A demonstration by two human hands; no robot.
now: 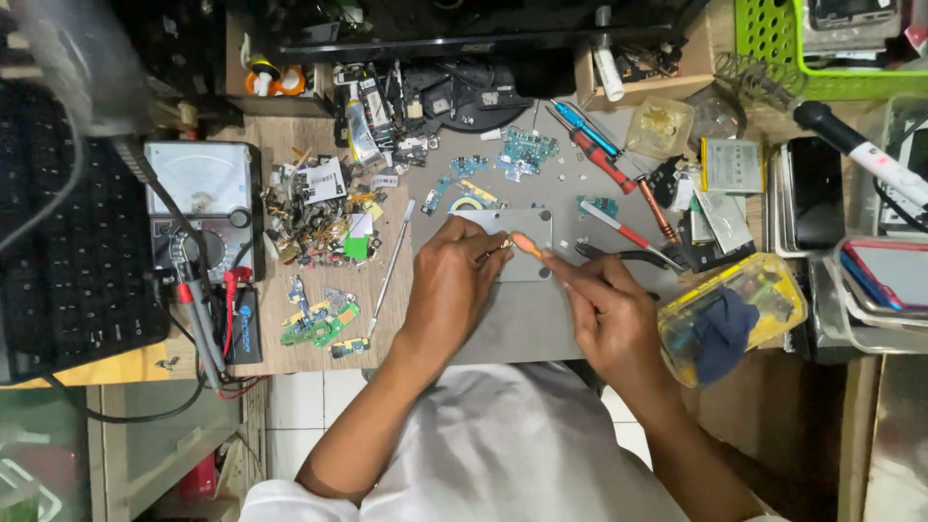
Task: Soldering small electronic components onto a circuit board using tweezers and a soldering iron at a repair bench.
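near the grey mat's point(522, 319) front edge, the left hand point(454, 285) pinches a small brass part point(505, 246) while the right hand point(604, 309) grips an orange-handled screwdriver point(527, 244), seemingly mid-fastening, needing a steady tip.

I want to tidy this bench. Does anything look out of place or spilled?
Yes. A heap of small loose parts lies spilled beside the analog meter. The yellow plastic box sits tilted at the bench edge.

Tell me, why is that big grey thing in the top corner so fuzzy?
In the head view, the grey blob sits very near the camera, so it is out of focus; the hands, orange-handled tool and meter are sharp under even light, with soft shadows.
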